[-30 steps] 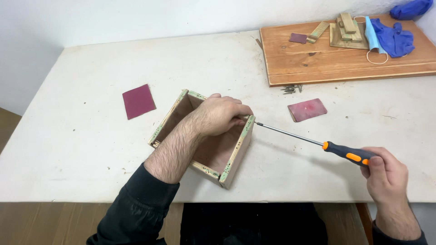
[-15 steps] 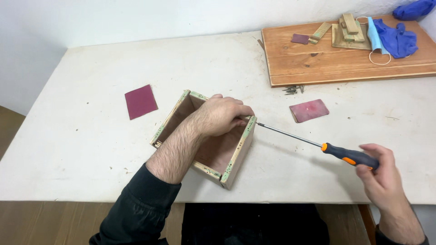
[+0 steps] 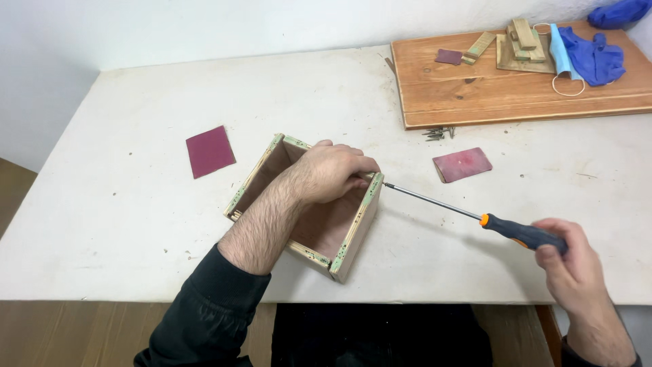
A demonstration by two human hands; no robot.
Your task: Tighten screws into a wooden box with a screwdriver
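One open wooden box (image 3: 319, 224), four walls, sits near the front edge of the white table (image 3: 136, 204); nothing lies inside it that shows, though the forearm covers part of the interior. Left hand (image 3: 333, 170) lies over the far right corner of the box, fingers curled down on the rim, gripping it. One screwdriver (image 3: 468, 214), long steel shaft, black and orange handle; its tip meets the outside of the box's right wall near the top corner, just beside the left fingertips. Right hand (image 3: 570, 258) is closed around the handle end, out to the right of the box. Two sheets of red sandpaper on the table: one (image 3: 210, 151) left of the box, one (image 3: 462, 164) to its right, beyond the shaft. A small heap of screws (image 3: 436, 132), count unclear, lies at the front edge of one wooden board (image 3: 475, 95) at the back right. On the board: a smaller dark red scrap (image 3: 449, 56), several short wood offcuts (image 3: 516, 44) stacked together, one pale blue face mask (image 3: 562, 58), blue gloves (image 3: 598, 58).
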